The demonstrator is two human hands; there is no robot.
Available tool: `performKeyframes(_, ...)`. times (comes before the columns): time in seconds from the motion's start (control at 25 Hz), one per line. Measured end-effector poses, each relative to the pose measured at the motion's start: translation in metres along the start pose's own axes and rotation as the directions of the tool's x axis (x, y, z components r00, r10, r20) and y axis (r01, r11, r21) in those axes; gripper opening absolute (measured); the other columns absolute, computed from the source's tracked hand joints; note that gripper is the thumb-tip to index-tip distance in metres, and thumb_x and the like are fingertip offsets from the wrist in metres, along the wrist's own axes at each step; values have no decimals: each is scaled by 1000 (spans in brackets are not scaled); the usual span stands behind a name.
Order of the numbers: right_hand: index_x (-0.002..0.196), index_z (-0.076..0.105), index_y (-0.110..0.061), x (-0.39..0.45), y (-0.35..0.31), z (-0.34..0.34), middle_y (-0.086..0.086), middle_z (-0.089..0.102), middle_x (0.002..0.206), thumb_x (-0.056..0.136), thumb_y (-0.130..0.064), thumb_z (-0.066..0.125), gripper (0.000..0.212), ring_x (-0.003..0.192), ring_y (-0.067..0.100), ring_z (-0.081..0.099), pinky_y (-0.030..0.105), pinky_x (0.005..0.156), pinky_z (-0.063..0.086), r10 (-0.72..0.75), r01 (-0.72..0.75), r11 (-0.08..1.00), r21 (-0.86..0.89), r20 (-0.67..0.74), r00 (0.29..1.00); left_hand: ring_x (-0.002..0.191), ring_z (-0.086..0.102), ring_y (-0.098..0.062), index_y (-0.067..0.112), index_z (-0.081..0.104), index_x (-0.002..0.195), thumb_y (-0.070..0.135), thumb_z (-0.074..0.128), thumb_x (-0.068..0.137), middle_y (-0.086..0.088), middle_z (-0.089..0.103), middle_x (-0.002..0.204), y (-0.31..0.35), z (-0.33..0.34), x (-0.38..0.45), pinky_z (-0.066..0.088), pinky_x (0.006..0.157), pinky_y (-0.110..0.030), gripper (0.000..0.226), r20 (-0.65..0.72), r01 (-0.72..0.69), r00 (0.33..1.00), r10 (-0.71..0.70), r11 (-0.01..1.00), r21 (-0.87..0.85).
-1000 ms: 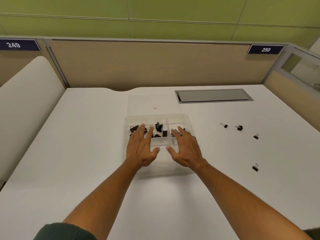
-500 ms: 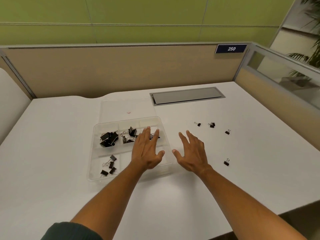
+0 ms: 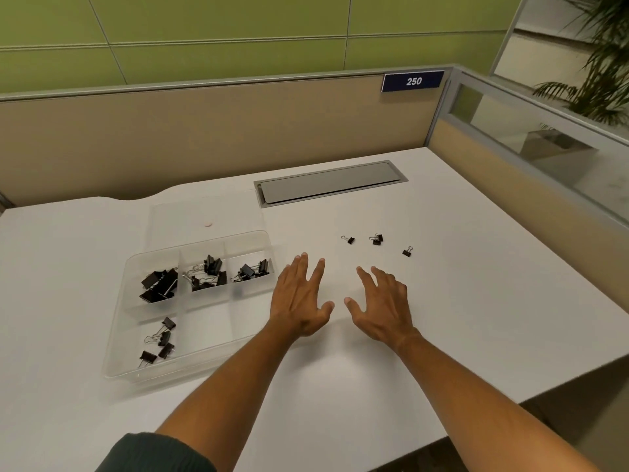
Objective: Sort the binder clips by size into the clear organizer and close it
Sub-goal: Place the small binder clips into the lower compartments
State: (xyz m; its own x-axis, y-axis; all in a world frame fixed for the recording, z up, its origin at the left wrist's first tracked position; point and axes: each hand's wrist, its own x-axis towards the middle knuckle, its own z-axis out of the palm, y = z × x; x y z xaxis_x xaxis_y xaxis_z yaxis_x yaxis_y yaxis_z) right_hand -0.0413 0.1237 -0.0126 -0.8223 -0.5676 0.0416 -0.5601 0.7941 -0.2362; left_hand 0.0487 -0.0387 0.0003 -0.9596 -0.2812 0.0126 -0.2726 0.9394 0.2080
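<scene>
Binder clips (image 3: 160, 287) fill four compartments of the open organizer (image 3: 252, 335).

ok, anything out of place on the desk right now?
Yes. Three small clips lie loose on the desk, right of the organizer, unsorted. Its lid lies flat behind it, so it's open. Both hands, left and right, are empty.

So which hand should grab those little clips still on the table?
Probably the right hand: it is open and nearer the loose clips. The left hand sits beside the organizer.
</scene>
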Motion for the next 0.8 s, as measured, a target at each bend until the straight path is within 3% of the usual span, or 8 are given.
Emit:
performKeyframes(0.2,121,52,-21,-8,43,0,7,54,115,85,-43,53,43,106,26,54,39,89,42,106,-106,994,-5,-7,994,149,-8,-27,24,-2,155,54,40,90,-15,-6,161,30,18,17,-3,121,-39,82,50,-39,998,39,999,-5)
performKeyframes(0.28,108,52,-19,-11,57,1,6,56,105,86,-43,54,32,97,27,57,37,81,47,196,-197,978,69,17,980,149,-9,-27,24,-2,154,54,39,91,-14,-7,161,42,23,25,-3,120,-39,82,63,-54,997,54,999,-9)
performKeyframes(0.4,95,47,-17,-11,70,4,6,59,94,86,-49,54,34,88,30,60,35,73,48,281,-289,950,119,77,957,149,-8,-27,24,-1,155,54,40,91,-14,-7,162,58,29,37,-4,119,-38,81,76,-71,994,72,997,-19)
performKeyframes(0.64,97,51,-12,10,82,9,11,61,95,89,-19,50,11,87,33,59,33,75,44,196,-203,965,167,55,979,149,-4,-27,22,4,155,53,41,91,-15,-3,162,65,39,49,0,119,-38,80,109,-33,993,35,999,-15)
performKeyframes(0.8,97,52,-12,23,91,8,9,60,93,85,-19,53,14,86,32,59,34,78,43,146,-150,970,190,32,989,150,-2,-28,22,6,155,53,41,91,-15,0,162,63,44,61,4,120,-39,80,105,12,994,-10,1000,-20)
